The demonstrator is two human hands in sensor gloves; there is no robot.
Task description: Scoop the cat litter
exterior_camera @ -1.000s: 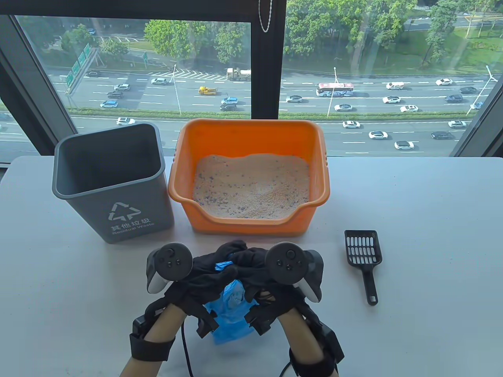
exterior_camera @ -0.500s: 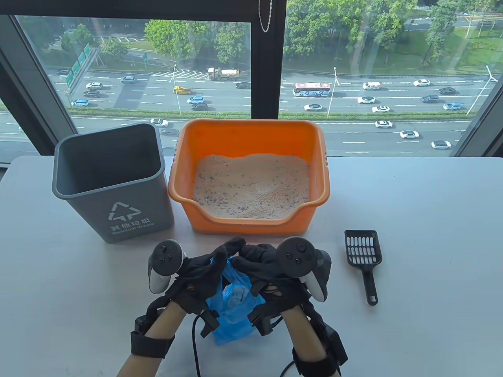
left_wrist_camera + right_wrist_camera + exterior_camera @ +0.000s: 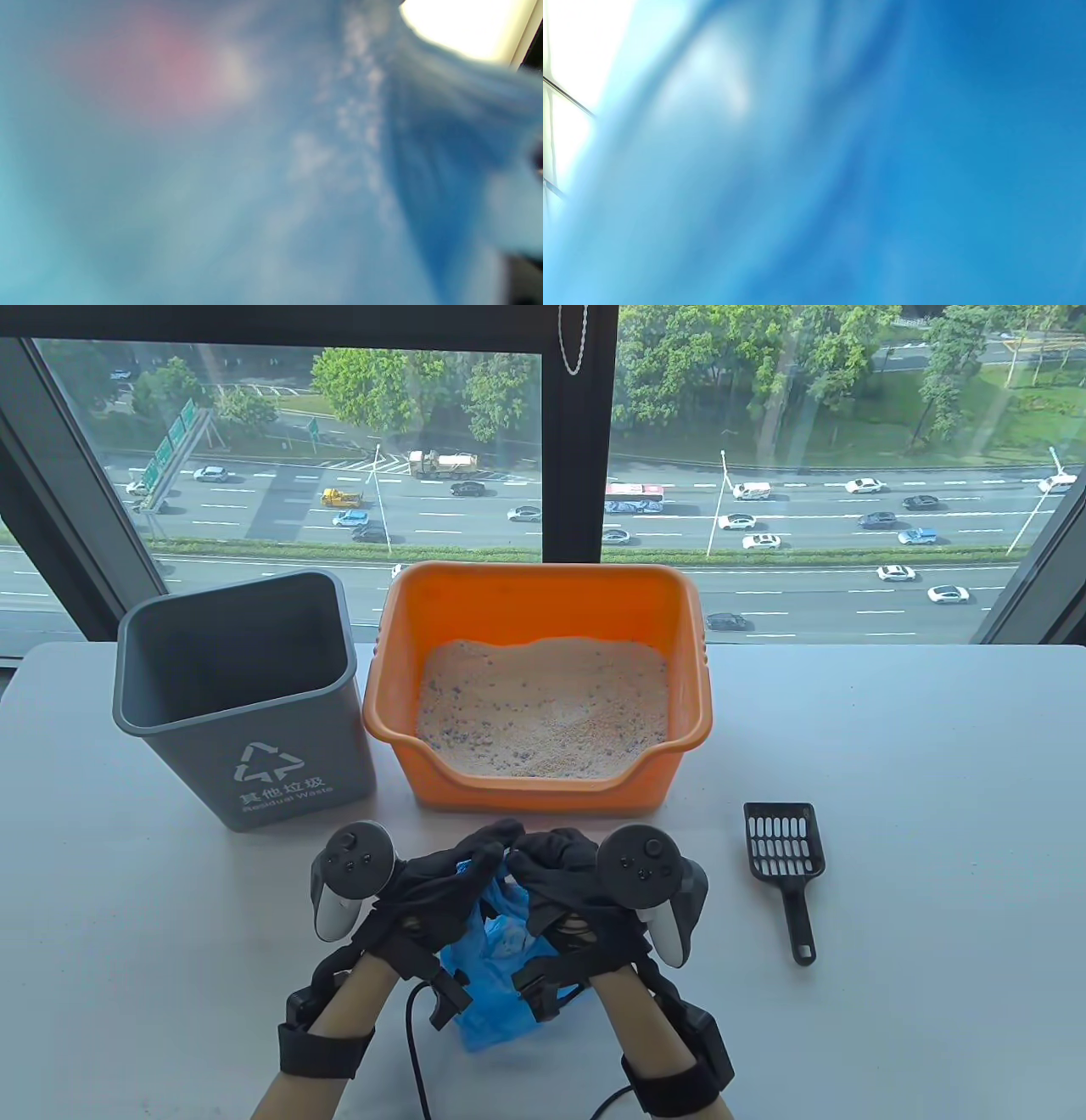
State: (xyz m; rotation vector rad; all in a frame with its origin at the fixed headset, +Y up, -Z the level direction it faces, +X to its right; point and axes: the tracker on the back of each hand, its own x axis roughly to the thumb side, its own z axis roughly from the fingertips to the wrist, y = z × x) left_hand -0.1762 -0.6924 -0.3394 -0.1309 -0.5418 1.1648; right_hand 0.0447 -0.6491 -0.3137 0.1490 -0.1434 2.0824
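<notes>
Both gloved hands meet in front of the orange litter box (image 3: 441, 806), gripping the top of a thin blue plastic bag (image 3: 492, 1010) between them. My left hand (image 3: 450, 882) holds its left side and my right hand (image 3: 556, 869) its right side. The bag hangs down between my wrists toward the table. The box holds pale litter (image 3: 543, 712) with dark specks. A black slotted scoop (image 3: 785, 853) lies on the table to the right, untouched. The blue bag (image 3: 271, 178) fills the left wrist view, and that same blue bag (image 3: 840, 169) blurs the right wrist view.
A grey waste bin (image 3: 246, 704) stands open to the left of the litter box. The white table (image 3: 933, 814) runs to a window at the back. Cables trail from my wrists at the front edge.
The bag's bunched top has been pulled apart between my hands over the last second. Both hands shifted slightly, the trackers moving outward. The scoop, bin and box stayed put.
</notes>
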